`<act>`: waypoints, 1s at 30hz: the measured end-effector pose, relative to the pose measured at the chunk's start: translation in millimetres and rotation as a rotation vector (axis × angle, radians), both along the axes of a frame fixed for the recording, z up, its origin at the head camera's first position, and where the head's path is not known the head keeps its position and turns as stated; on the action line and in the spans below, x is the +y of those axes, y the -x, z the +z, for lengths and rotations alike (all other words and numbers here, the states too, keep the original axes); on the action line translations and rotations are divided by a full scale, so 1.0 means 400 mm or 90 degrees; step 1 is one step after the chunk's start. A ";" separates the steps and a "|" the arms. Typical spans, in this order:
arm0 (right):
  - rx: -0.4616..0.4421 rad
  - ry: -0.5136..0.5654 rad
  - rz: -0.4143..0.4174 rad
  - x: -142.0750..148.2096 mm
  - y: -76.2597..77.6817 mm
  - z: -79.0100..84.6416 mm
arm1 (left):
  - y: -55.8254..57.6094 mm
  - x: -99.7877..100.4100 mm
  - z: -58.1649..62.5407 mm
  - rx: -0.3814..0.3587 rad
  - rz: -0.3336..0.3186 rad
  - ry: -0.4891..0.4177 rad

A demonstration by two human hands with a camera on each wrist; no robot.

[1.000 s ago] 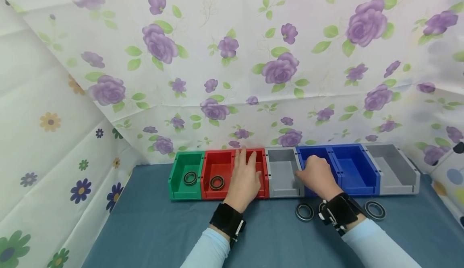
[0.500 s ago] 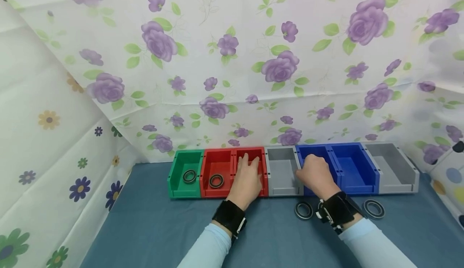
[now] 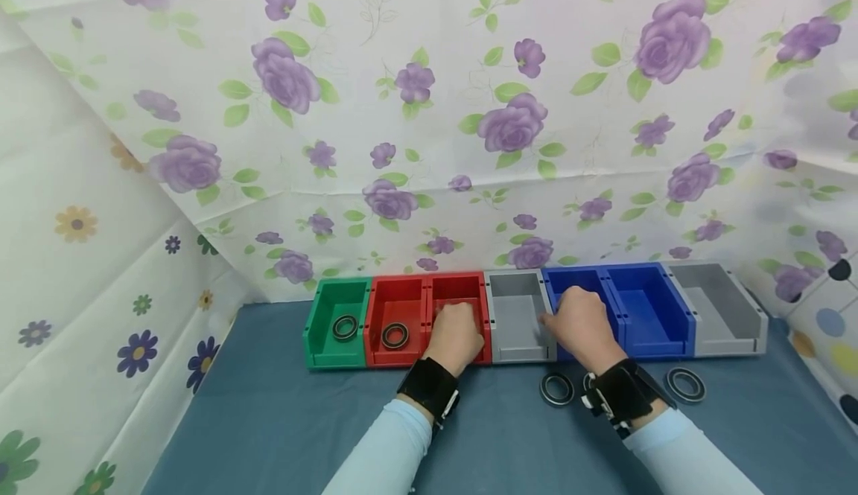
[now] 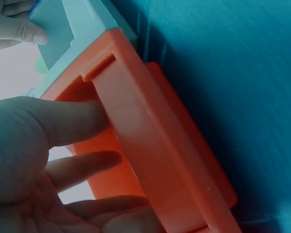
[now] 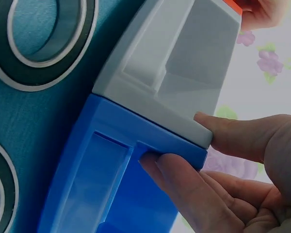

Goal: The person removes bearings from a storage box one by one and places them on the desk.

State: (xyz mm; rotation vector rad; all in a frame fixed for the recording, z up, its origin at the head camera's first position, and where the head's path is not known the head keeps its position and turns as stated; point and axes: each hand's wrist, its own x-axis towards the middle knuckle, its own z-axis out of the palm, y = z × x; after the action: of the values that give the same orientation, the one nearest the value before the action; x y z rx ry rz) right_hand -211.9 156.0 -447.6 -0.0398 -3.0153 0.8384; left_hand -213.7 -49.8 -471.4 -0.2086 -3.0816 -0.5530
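My left hand [image 3: 456, 337] reaches down into the right-hand red bin [image 4: 150, 131]. In the left wrist view its fingers [image 4: 82, 167] are spread and fairly straight behind the front wall; some tips are hidden, and no held thing shows. My right hand [image 3: 585, 324] pinches the adjoining side walls of a grey bin [image 5: 184, 63] and a blue bin [image 5: 106, 160]. Its thumb [image 5: 242, 138] is on the grey side, and other fingers reach into the blue bin. Bearings lie in the green bin [image 3: 322, 331] and the left-hand red bin [image 3: 397, 309].
The bins stand in one row against a floral cloth backdrop [image 3: 402, 130]. Farther right are another blue bin [image 3: 646, 309] and a grey bin [image 3: 717, 305]. On the blue tablecloth [image 3: 268, 420] before them lie a bearing [image 3: 541, 389], one partly behind the right wrist, and another bearing [image 3: 669, 385].
The fingers of my left hand, spread upward over the right-hand red bin before, now point down into it. My right hand keeps its hold. The head view has shifted slightly.
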 end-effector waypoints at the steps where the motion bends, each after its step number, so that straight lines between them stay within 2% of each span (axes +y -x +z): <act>1: -0.004 -0.001 -0.001 0.000 0.001 0.000 | -0.002 0.000 0.001 -0.013 0.007 -0.006; 4: -0.010 -0.004 0.000 -0.001 0.004 0.002 | -0.005 0.001 0.002 -0.047 0.028 -0.011; 9: -0.020 0.003 0.014 -0.003 0.008 0.010 | -0.005 0.002 -0.004 -0.073 0.042 -0.015; 21: -0.061 -0.001 0.000 -0.003 0.013 0.013 | 0.012 0.000 -0.021 -0.038 0.026 0.002; 30: -0.066 -0.008 -0.009 0.005 0.020 0.009 | 0.019 0.000 -0.040 0.004 -0.007 0.058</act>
State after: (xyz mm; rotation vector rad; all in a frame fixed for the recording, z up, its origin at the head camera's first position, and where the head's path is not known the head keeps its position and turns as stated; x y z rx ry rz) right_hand -219.8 158.0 -444.1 -0.1085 -3.1111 0.8424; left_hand -221.3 -49.9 -487.3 -0.2264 -3.1044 -0.4105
